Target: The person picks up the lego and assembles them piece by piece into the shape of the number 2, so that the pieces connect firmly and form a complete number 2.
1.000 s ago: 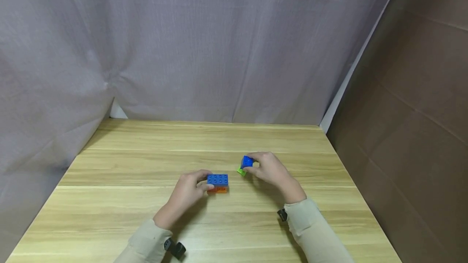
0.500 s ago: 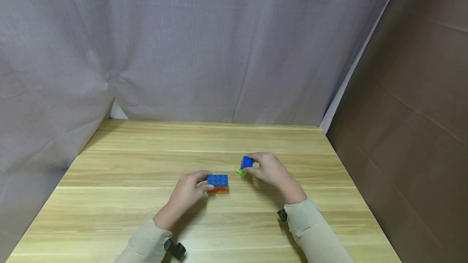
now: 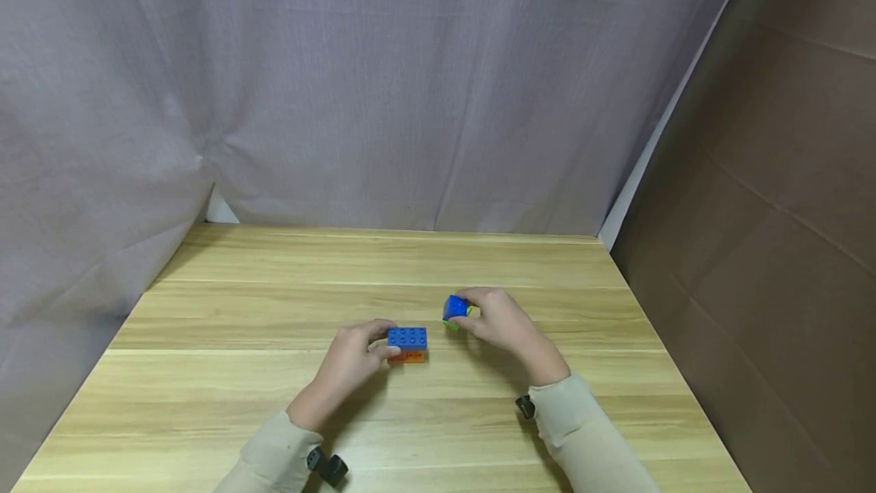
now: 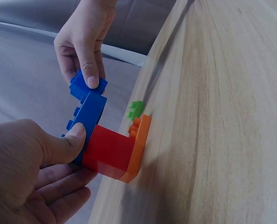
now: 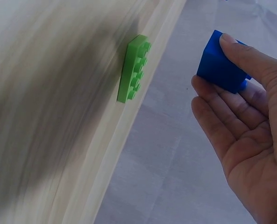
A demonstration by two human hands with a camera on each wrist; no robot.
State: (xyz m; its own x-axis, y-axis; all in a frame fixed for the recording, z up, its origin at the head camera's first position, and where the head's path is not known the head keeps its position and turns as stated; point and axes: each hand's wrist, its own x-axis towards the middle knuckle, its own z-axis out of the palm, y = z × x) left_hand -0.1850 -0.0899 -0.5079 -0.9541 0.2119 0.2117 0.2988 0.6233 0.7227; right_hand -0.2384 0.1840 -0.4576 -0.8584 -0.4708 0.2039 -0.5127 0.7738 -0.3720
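L hand: I've got the L hand [image 3: 347, 357] pinching the long blue brick [image 3: 407, 338], thumb on the near side, fingers on the far side; grip narrow, only about the brick's own width.
Stack: long blue brick on top, studs up; red brick [image 4: 109, 148] under one end of it; orange plate [image 4: 139, 147] at the bottom on the table [image 3: 274, 303]; bare orange studs beside the red, w/ a gap btwn them & the blue overhang.
R hand: R hand [image 3: 503, 319] holds the small blue block [image 5: 220, 63] btwn thumb & fingertips; R wrist cam shows me the other fingers reaching out loosely, palm bare.
Small blue block: up off the table, studs up; from head cam it's just beyond & to the right of the stack, apart from it.
Green plate: green plate [image 5: 131, 72] lies on the table, studs up; head cam has it mostly hidden under the small block, but R wrist cam gives me clear space btwn the two.
Sleeves: pale, L [image 3: 270, 451] & R [image 3: 582, 424]; black device at each wrist.
Backdrop: grey curtain [image 3: 342, 97] behind; brown cloth [image 3: 773, 196] on the right.
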